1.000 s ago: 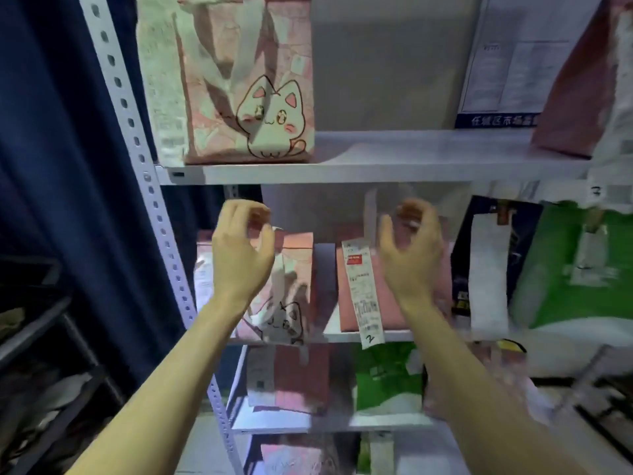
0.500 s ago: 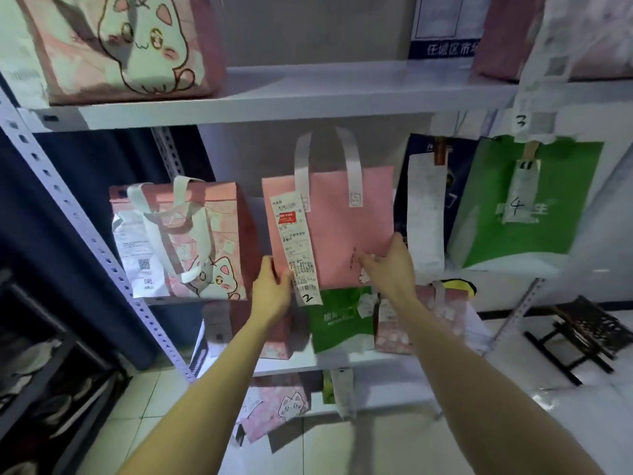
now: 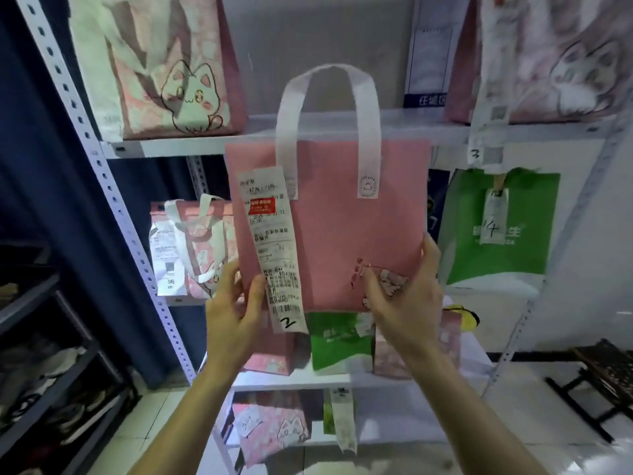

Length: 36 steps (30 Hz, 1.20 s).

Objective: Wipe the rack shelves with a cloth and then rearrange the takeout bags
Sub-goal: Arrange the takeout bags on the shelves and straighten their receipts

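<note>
On your left hand (image 3: 233, 313) the fingers (image 3: 255, 293) pinch the lower left corner of the flat pink non-woven takeout bag (image 3: 342, 228), thumb in front and the rest curled behind. Your right hand (image 3: 407, 296) grips the lower right edge, with the thumb lying across the printed face. Both hands are closed on the bag's bottom, and it stands upright in front of the rack.

No cloth is in view, so I judge this is the rearranging step.

Held this low, the bag will probably want to flop at the top, so keep both corners level and the panel taut between your fingers. The long white paper receipt marked 2 (image 3: 274, 245) hangs down past your left thumb. Don't crease or tear it, and keep its number facing you.

Above your fingers the white loop handles (image 3: 329, 108) cross the edge of the white metal upper shelf (image 3: 178, 149), so lower them before you push the bag in.

Left of your left fingers sits a pink cat-print bag with white straps (image 3: 198, 248). Right of your right fingers is a green bag tagged 4 (image 3: 496, 234). Aim between the two and set the base flat without nudging either.

Below your fingers a small green bag (image 3: 339, 341) stands on the lower shelf, well out of your way.
</note>
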### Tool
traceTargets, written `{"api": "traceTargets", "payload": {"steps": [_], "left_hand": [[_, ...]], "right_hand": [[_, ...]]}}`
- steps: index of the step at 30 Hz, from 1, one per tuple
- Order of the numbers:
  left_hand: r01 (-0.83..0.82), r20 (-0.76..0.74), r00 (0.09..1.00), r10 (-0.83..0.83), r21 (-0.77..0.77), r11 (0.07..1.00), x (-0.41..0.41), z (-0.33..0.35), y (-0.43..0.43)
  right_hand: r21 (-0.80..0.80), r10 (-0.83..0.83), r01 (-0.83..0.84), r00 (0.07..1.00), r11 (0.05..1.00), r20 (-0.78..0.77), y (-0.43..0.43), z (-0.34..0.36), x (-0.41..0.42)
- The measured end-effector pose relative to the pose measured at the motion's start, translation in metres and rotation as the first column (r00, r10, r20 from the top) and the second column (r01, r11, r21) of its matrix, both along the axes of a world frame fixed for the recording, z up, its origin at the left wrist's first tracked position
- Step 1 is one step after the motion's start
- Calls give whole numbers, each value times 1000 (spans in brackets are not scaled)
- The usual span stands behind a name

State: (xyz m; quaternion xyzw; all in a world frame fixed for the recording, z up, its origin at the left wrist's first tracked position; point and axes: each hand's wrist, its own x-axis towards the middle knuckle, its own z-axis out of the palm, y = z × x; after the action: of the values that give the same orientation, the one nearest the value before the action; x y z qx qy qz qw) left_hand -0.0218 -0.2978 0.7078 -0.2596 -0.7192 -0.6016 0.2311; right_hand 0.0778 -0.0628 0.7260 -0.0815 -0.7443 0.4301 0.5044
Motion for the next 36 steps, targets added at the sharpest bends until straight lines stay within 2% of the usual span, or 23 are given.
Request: {"api": "traceTargets", "payload": {"steps": [3,8,11,13,15,17,18,20,23,26,27,29,31,32,34,36], "left_hand": [[36,-125,992,-25,84,996,-9,72,18],[38,-251,968,-8,115,993,-73,198,56],[-4,-313,949,29,81,997,-113,248,83],[-60,-307,950,58,5,998,-139,259,99],[-109,-237,968,78,-122,986,-166,251,115],[-164,-121,984,134,-282,945,-190,233,128],[-205,-101,978,180,-355,912,-199,223,132],[-285,-167,957,236,-412,865,-213,208,136],[-322,-197,945,262,-406,856,-219,207,139],[-213,-129,975,181,-297,931,-208,210,139],[-159,-122,983,134,-218,963,-201,207,137],[-129,-161,979,121,-40,991,-185,192,132],[-203,-250,942,224,106,973,-170,157,126],[-243,-288,917,276,146,959,-163,133,127],[-244,-296,920,256,77,967,-147,80,138],[-55,-106,994,39,-155,986,-132,37,164]], "right_hand": [[88,-54,66,990,994,-132,13,76,-8],[105,9,14,976,994,-218,46,208,-58],[101,-38,61,977,993,-209,74,252,-98],[76,-28,38,991,996,-133,94,260,-127],[61,-23,20,999,998,46,114,251,-153],[85,-22,-1,963,996,270,131,230,-173],[93,-23,-8,944,996,328,137,219,-180],[99,-30,-3,944,995,329,145,205,-189],[128,-58,14,937,992,344,148,206,-192],[103,-23,-14,938,995,345,144,209,-183],[81,10,-36,956,996,294,140,205,-174],[28,19,-21,996,999,91,131,184,-151],[-23,-68,67,993,998,-95,129,136,-128],[-38,-117,113,987,993,-108,130,106,-118],[-26,-191,192,981,981,32,138,47,-103],[23,-228,231,938,973,262,150,-1,-93]]}}
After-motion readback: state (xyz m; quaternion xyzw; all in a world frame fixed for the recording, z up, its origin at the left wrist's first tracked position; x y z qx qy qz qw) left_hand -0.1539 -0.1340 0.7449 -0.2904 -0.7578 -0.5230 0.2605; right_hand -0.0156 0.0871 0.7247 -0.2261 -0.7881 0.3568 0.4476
